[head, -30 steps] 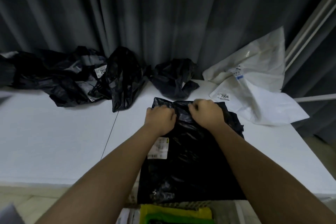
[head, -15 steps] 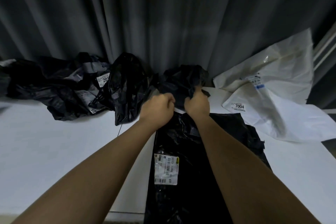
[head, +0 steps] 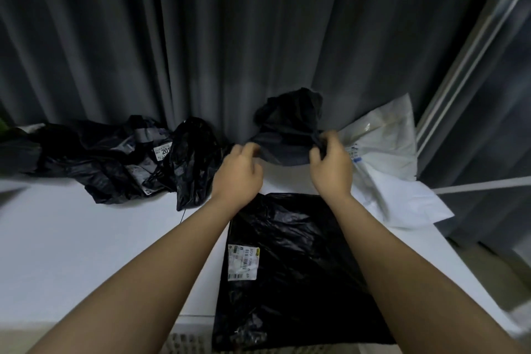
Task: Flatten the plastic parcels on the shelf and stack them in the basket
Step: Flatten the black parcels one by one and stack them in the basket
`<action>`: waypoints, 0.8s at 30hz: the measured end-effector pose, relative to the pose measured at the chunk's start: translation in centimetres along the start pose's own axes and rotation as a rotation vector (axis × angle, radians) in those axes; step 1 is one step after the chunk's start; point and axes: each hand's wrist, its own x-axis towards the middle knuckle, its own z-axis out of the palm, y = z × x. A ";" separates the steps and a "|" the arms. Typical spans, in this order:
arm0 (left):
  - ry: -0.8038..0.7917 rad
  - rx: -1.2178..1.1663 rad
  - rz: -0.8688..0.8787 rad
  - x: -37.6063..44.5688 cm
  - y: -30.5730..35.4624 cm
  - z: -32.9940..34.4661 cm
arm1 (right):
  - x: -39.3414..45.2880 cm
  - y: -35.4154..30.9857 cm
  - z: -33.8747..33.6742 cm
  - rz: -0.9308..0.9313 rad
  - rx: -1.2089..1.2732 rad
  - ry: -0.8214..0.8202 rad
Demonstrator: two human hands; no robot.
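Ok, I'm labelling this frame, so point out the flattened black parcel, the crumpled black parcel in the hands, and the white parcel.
flattened black parcel (head: pixel 296 261): head view, middle of its glossy face.
crumpled black parcel (head: pixel 287 135): head view, its bunched body between the hands.
white parcel (head: pixel 385 149): head view, its upper panel.

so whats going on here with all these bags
A person is sorting plastic parcels on a white shelf. One black parcel already lies flattened at the front edge, label up. Both hands are now on a crumpled black parcel further back by the curtain: the right hand pinches its edge, and the left hand grips its other side. More crumpled black parcels wait on the left and white ones on the right.
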 end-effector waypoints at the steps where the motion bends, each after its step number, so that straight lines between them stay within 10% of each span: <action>1: 0.031 0.007 0.007 -0.1 0.4 -0.3 | -0.5 -0.2 -0.6 -0.040 0.000 0.001; 6: 0.189 0.058 0.026 -2.7 3.1 -3.4 | -3.8 -1.6 -5.2 -0.216 -0.089 0.012; 19: -0.174 -0.507 -0.301 -8.2 3.2 -5.9 | -11.9 -2.0 -9.5 -0.535 -0.321 0.020; 24: -0.004 -0.450 -0.326 -9.8 2.0 -4.9 | -15.1 -0.3 -8.8 -0.577 -0.301 -0.125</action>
